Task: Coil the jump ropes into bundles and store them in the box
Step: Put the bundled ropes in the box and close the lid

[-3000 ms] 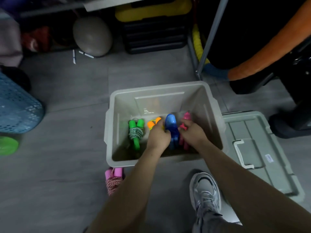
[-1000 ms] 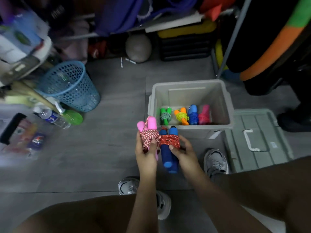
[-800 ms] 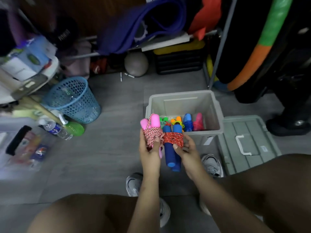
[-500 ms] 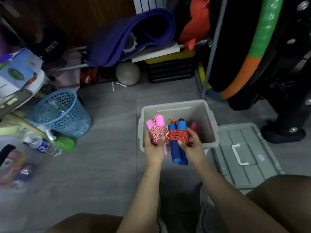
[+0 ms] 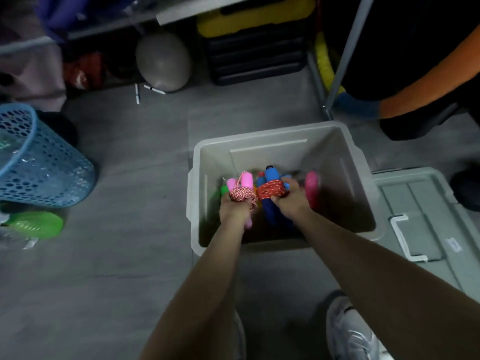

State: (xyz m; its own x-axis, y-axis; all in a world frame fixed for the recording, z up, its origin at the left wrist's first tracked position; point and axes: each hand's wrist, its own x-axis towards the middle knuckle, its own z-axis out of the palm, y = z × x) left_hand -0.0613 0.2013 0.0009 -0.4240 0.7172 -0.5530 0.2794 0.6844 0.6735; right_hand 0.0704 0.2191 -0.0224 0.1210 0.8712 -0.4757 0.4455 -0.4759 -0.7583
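Now: you've carried both bundles over the box.
Left hand: grips pink bundle.
Right hand: grips blue bundle.
Meaning: lower, release inside.

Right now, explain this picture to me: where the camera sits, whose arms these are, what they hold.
There is no machine here. The camera is worn on a person's head and looks down at their own bare arms. The left hand grips a pink-handled rope bundle. The right hand grips a blue-handled rope bundle. Both are held inside the open grey box on the floor, where more bundles lie, blurred. The box's lid lies to the right, a blue basket to the left.
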